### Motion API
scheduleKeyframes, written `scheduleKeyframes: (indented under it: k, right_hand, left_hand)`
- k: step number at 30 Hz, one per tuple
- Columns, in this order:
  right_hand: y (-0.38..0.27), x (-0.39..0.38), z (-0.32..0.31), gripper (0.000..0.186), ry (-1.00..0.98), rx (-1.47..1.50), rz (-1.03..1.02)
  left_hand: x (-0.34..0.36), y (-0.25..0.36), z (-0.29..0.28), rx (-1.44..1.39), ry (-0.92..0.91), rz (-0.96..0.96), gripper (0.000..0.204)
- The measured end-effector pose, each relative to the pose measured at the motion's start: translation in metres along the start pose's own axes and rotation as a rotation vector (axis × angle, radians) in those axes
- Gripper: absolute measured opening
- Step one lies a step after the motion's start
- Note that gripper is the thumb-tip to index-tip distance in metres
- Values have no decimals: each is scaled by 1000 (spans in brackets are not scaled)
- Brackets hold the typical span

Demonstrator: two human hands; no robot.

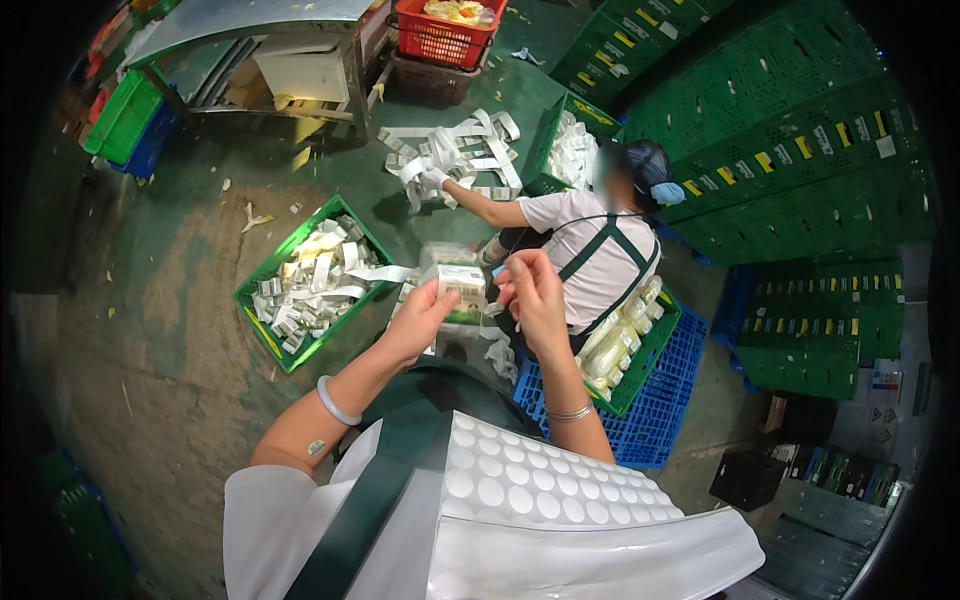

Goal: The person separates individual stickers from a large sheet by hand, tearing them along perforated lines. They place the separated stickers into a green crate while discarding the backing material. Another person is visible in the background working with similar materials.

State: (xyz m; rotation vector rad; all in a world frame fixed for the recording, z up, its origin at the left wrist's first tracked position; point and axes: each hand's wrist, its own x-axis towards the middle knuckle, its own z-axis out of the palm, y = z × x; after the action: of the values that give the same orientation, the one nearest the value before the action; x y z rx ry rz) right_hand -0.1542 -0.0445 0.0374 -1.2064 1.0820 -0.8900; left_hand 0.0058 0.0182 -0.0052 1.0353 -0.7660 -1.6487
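Observation:
My left hand (418,322) is closed on a strip of printed labels (460,283), thumb on its face. The labels are pale with green and dark print. Close beside the strip's right edge is my right hand (537,300), its fingers curled and pinched together; whatever lies between them is too small to tell. A white label band (385,272) runs from near my left hand into a green crate (287,245) on the left, heaped with loose label strips (310,290). Across my chest and right arm hangs a white sheet with rows of round white dots (545,490).
A co-worker (600,250) sits ahead to the right, one gloved hand on a pile of label strips (465,155). Green crates of white packs stand beside them, one on a blue pallet (665,400). Stacked green crates (760,130) line the right. A metal table (240,22) stands far left.

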Motion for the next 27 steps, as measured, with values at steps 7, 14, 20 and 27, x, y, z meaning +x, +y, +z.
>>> scheduleKeyframes:
  k: [7, 14, 20, 27]
  right_hand:
    - [2, 2, 9, 17, 159, -672, -447]
    - [-44, -34, 71, 13, -365, -506, -508]
    - [-23, -46, 109, 16, -517, -466, -455]
    - [-14, -45, 110, 14, -612, -365, -384]
  left_hand:
    - [29, 9, -2, 211, 2, 134, 27]
    - [126, 35, -27, -63, 227, 173, 27]
    - [151, 32, -23, -49, 308, 182, 29]
    - [162, 26, -29, -188, 311, 266, 29]
